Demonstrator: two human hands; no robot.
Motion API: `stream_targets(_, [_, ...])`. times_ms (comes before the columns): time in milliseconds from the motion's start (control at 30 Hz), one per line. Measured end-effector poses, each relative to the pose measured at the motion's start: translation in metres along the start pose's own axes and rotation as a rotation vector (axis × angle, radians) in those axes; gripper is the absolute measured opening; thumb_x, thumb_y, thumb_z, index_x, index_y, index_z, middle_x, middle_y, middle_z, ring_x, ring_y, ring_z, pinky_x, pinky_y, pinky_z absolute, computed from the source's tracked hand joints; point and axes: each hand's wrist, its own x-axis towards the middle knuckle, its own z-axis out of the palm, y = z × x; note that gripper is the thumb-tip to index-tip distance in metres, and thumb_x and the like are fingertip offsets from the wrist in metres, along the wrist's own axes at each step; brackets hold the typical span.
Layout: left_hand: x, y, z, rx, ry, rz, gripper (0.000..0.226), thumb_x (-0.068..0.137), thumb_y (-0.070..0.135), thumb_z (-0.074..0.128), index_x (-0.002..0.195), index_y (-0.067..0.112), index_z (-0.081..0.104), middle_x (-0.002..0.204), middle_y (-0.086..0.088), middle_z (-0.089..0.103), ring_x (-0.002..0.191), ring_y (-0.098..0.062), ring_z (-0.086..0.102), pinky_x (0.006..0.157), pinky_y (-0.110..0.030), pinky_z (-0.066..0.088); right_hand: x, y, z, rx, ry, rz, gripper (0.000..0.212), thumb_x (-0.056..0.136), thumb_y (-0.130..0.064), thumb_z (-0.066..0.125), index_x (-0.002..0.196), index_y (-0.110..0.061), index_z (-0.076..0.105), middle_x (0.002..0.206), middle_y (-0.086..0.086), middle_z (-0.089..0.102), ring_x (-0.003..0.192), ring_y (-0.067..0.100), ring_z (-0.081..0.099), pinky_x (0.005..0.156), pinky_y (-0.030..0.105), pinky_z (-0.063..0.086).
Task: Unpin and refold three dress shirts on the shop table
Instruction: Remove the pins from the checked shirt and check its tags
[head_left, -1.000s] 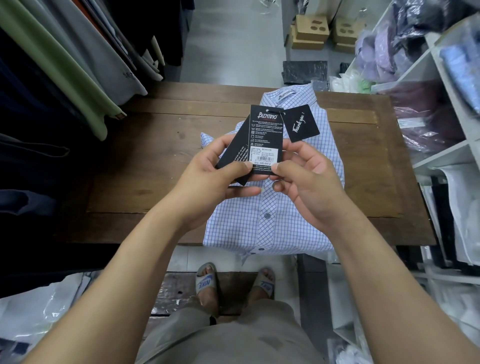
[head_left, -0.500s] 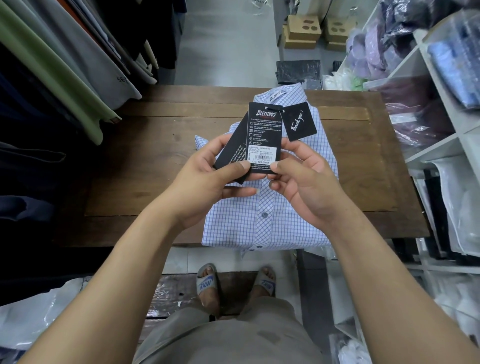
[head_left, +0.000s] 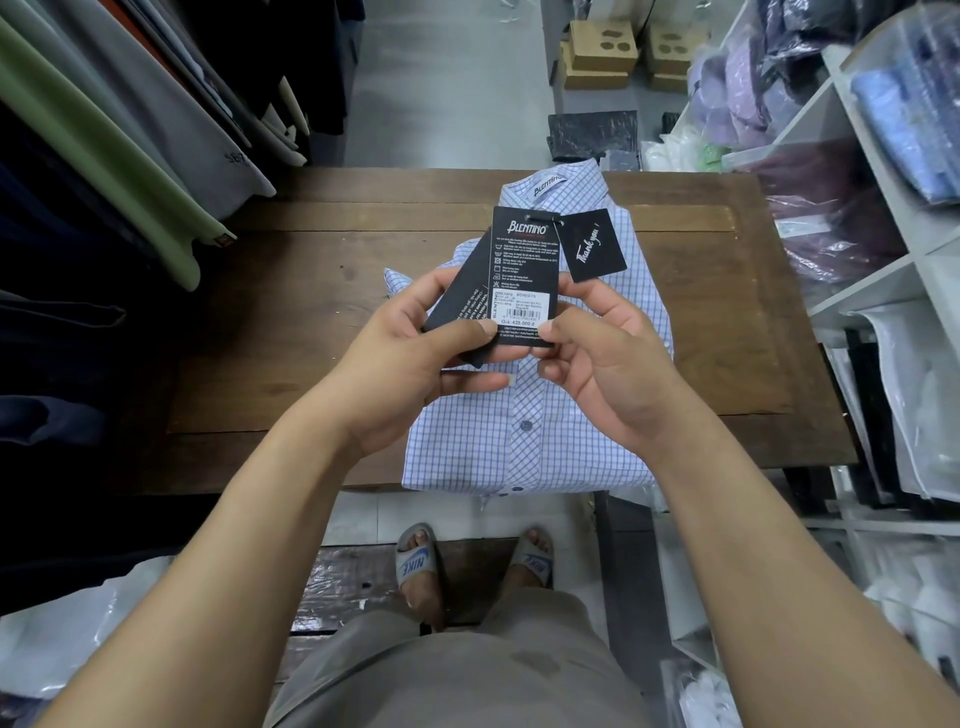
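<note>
A folded light-blue checked dress shirt (head_left: 524, 441) lies on the dark wooden shop table (head_left: 291, 322), collar at the far side, hem hanging over the near edge. Above it both hands hold up its black hang tags (head_left: 524, 270). My left hand (head_left: 410, 358) pinches the lower left of the tags, thumb on the front. My right hand (head_left: 597, 358) pinches their lower right corner. A smaller black "Thank you" tag (head_left: 595, 244) dangles to the right on the same string. No pins show in this view.
Hanging garments (head_left: 119, 135) crowd the left edge of the table. White shelves (head_left: 883, 218) with bagged shirts stand along the right. Cardboard boxes (head_left: 602, 57) and a dark bundle (head_left: 592, 135) sit on the floor beyond the table. My sandalled feet (head_left: 415, 566) are below the near edge.
Both hands keep the same grip on the tags. The view has shifted slightly; nothing else moved.
</note>
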Motion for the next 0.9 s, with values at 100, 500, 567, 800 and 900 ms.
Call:
stream_targets(100, [0.002, 0.004, 0.0, -0.052, 0.006, -0.05, 0.033, 0.098, -0.002, 0.049, 0.127, 0.009, 0.059, 0.111, -0.012, 0.075, 0.09, -0.022, 0.075, 0.067, -0.029, 0.062, 0.001, -0.001, 0.0, -0.009, -0.027, 0.001, 0.029, 0.086, 0.002, 0.056, 0.106, -0.017, 0.063, 0.1, 0.01, 0.069, 0.071, 0.014, 0.058, 0.052, 0.021, 0.043])
stream_targets(500, [0.021, 0.008, 0.004, 0.333, 0.246, 0.04, 0.015, 0.096, 0.029, 0.067, 0.107, 0.022, 0.074, 0.1, -0.005, 0.077, 0.092, -0.02, 0.073, 0.085, -0.04, 0.057, -0.002, 0.002, 0.006, -0.289, 0.032, -0.001, 0.031, 0.089, 0.008, 0.062, 0.104, -0.019, 0.065, 0.083, 0.002, 0.069, 0.07, 0.013, 0.062, 0.056, 0.025, 0.043])
stream_targets(567, [0.023, 0.011, 0.004, 0.4, 0.236, 0.066, 0.014, 0.095, 0.027, 0.069, 0.108, 0.024, 0.072, 0.094, 0.002, 0.078, 0.089, -0.016, 0.075, 0.083, -0.035, 0.062, -0.001, 0.006, 0.006, -0.363, 0.056, -0.007, 0.033, 0.087, 0.006, 0.065, 0.105, -0.022, 0.064, 0.081, 0.002, 0.069, 0.072, 0.014, 0.064, 0.058, 0.027, 0.045])
stream_targets(800, [0.024, 0.012, 0.0, 0.497, 0.162, 0.046, 0.015, 0.098, 0.014, 0.065, 0.112, 0.018, 0.069, 0.098, 0.001, 0.078, 0.093, -0.018, 0.075, 0.085, -0.035, 0.061, 0.005, 0.009, -0.003, -0.43, 0.198, 0.018, 0.01, 0.091, -0.023, 0.073, 0.1, -0.019, 0.069, 0.08, -0.003, 0.073, 0.072, 0.01, 0.067, 0.065, 0.026, 0.054])
stream_targets(900, [0.021, 0.015, -0.001, 0.55, 0.18, -0.006, 0.017, 0.095, 0.007, 0.066, 0.106, 0.02, 0.067, 0.094, -0.004, 0.078, 0.09, -0.023, 0.075, 0.077, -0.034, 0.062, 0.013, 0.008, -0.015, -0.342, 0.455, 0.016, 0.019, 0.091, -0.034, 0.073, 0.088, -0.016, 0.068, 0.072, -0.005, 0.067, 0.067, 0.008, 0.064, 0.063, 0.025, 0.055])
